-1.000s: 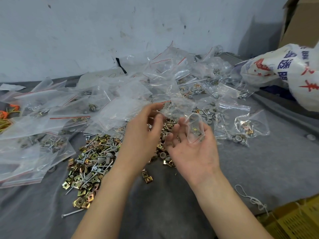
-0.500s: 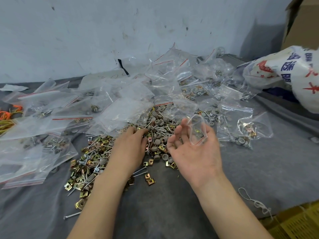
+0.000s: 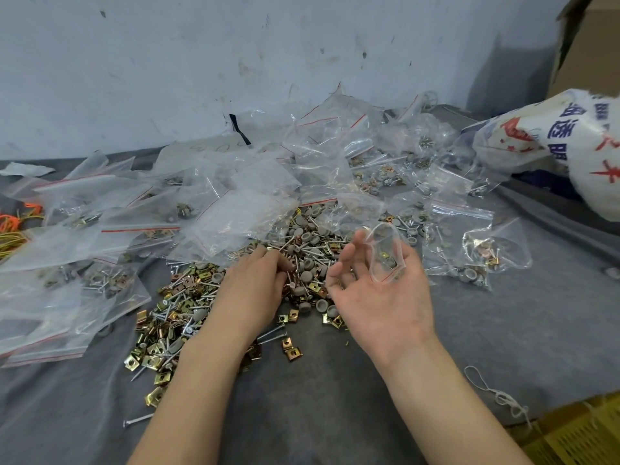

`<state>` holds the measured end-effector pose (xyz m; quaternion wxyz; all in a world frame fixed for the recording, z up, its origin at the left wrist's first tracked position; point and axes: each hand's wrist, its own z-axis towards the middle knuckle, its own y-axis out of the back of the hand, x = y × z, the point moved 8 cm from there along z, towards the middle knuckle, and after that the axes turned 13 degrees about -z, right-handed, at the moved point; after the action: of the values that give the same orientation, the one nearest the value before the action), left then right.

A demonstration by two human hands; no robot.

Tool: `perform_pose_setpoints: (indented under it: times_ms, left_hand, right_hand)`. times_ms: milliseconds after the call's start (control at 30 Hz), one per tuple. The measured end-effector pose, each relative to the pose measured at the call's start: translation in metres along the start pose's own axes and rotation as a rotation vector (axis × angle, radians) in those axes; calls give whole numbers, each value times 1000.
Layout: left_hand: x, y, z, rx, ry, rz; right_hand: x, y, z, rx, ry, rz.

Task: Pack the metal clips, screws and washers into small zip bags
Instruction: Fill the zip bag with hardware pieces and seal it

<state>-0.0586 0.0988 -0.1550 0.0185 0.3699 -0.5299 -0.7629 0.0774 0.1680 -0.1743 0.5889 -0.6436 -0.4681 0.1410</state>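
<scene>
Two hands: left hand (image 3: 255, 293) dug into hardware pile (image 3: 174, 317), grip unclear; right hand (image 3: 379, 300) pinches zip bag (image 3: 385, 255).

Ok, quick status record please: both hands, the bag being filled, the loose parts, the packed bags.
left hand: palm down on loose pile, fingertips buried in parts; grasp hidden
right hand: palm up, holds small zip bag
small zip bag: mouth open, a few parts inside
loose pile: clips, screws, grey washers on grey cloth
packed bags: heaped behind and beside the pile

Soft even daylight (edges warped)
</scene>
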Motion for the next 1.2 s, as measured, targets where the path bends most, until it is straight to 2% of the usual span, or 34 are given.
perform_pose_setpoints:
  times_ms: [200, 400, 500, 733, 900, 1000, 1067, 1200]
  left_hand:
    - [2, -1, -1, 26, -10, -47]
    - [-1, 23, -6, -88, -29, -640]
    - [-8, 25, -7, -46, -48, -878]
    - [-25, 18, -6, 24, -29, -1261]
    - [-42, 12, -11, 154, -47, -1500]
    - [-51, 10, -13, 191, -56, -1525]
    - [-58, 12, -14, 177, -92, -1431]
    - [-78, 17, -16, 21, -214, -946]
  right_hand:
    - [1, -1, 0, -7, 8, -10]
    - [1, -1, -1, -13, 2, 4]
    - [2, 0, -1, -17, 3, 3]
    - [2, 0, 1, -6, 5, -14]
    - [2, 1, 3, -2, 10, -12]
    - [1, 1, 3, 10, 8, -14]
    - [1, 1, 3, 8, 7, -14]
    - [2, 1, 3, 26, 9, 18]
